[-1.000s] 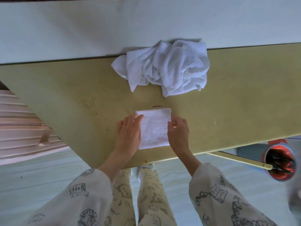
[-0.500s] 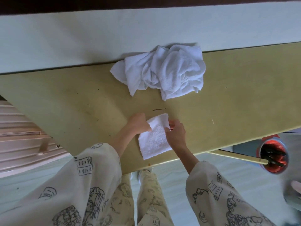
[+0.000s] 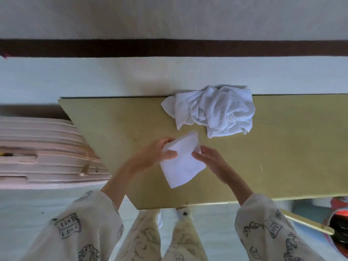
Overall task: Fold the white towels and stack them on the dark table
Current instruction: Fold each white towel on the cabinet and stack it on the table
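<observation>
Grip, left hand: left hand (image 3: 160, 151) pinches the folded towel (image 3: 181, 161) at its left edge, thumb lying across the top face and fingers curled behind the upper corner.
Grip, right hand: right hand (image 3: 211, 162) lies against the towel's right edge; its fingertips touch the cloth, but whether they pinch it or only steady it cannot be told.
Folded towel, position: a small white rectangle, tilted with one corner toward the person, apparently lifted off the yellow-green table (image 3: 282, 147) rather than lying flat.
Folded towel, handling: likely light and soft, several layers thick; it would sag or fall open if held by one corner only. A sound hold is across the folded edge with thumb above and fingers below, pressing all layers together, or one hand on each opposite side.
Slip risk: terry cloth should grip well against skin; the hazard is layers sliding apart, not the towel dropping.
Sleeves: pale sleeves printed with dark drawings cover both forearms.
Unfolded towels: a crumpled white heap (image 3: 212, 112) sits at the table's far edge, just beyond the folded one and apart from it; these remain to be folded.
Left side: stacked pale pink boards (image 3: 37, 147) lie beside the table.
Far: a dark band (image 3: 169, 48) runs across the background; whether it is the dark table cannot be told.
Stage: judged as one fold finished and ready for carrying to the stack.
</observation>
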Motion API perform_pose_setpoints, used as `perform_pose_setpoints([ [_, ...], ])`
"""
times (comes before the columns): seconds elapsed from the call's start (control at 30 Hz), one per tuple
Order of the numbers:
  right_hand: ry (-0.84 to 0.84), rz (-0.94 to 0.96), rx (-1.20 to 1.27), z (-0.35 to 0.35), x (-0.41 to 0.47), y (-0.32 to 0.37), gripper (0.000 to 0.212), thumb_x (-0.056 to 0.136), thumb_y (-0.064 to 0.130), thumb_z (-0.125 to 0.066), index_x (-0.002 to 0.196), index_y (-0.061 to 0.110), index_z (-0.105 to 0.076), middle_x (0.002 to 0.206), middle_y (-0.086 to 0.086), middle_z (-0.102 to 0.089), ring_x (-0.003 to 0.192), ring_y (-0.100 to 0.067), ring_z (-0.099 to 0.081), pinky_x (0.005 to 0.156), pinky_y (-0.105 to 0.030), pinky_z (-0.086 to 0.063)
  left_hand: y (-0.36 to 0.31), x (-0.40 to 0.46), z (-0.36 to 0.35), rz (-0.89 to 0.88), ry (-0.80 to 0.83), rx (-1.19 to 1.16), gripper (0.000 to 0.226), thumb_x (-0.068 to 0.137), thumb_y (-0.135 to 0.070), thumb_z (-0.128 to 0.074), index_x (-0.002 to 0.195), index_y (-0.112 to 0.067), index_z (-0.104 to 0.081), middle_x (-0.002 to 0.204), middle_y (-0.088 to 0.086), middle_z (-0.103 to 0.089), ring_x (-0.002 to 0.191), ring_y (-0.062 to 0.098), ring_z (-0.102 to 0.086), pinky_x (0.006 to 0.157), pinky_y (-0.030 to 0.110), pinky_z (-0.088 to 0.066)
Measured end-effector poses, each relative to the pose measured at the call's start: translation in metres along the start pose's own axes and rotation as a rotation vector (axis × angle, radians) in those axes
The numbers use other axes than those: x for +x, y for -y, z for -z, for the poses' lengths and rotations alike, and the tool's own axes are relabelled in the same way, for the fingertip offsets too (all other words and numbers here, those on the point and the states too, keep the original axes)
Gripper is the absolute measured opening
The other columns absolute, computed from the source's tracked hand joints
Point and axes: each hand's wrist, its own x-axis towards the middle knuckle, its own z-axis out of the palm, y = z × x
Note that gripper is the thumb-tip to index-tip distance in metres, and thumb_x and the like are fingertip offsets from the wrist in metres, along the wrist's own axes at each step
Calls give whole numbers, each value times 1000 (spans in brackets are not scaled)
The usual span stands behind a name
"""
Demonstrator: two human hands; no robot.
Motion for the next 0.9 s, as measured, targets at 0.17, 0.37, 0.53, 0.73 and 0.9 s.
perform_pose_setpoints([
  [0.17, 94, 248, -273, -12, 5, 59, 39, 93, 22, -53, 61, 16, -32, 60, 6, -29, 51, -3, -26, 49, -16, -24, -12, -56, 11, -61, -378, 5, 19, 94, -29, -51, 97, -17, -65, 83, -2, -64, 70, 5, -57, 68, 24, -45],
  [0.37, 264, 529, -454, -41, -27, 120, 24, 93, 26, -53, 69, 28, -52, 65, 12, -50, 56, 3, -46, 56, -10, -35, -12, -135, -17, -112, -840, -91, 20, 95, -28, -49, 92, -19, -66, 82, 1, -61, 70, 5, -51, 66, 18, -39],
  [0.53, 470, 726, -679, -103, -78, 159, 27, 91, 25, -55, 65, 28, -49, 61, 9, -47, 58, -4, -42, 56, -19, -31, 19, -228, -49, -54, -1068, -153, 23, 95, -22, -47, 94, -11, -67, 84, 12, -65, 78, 17, -57, 74, 35, -50],
  [0.73, 776, 985, -939, -224, -168, 159, 31, 87, 24, -56, 60, 11, -47, 56, 0, -37, 58, -12, -36, 56, -30, -26, 87, -372, -111, 27, -1408, -290, 23, 96, -11, -44, 89, -26, -60, 84, -8, -65, 69, 7, -62, 65, 19, -48],
  [0.9, 973, 1184, -1056, -332, -275, 127, 33, 85, 27, -55, 57, 17, -41, 58, -5, -37, 59, -14, -35, 56, -31, -26, 138, -499, -206, 31, -1722, -462, 18, 97, -15, -42, 104, -14, -58, 90, -1, -65, 78, 15, -62, 72, 24, -50],
])
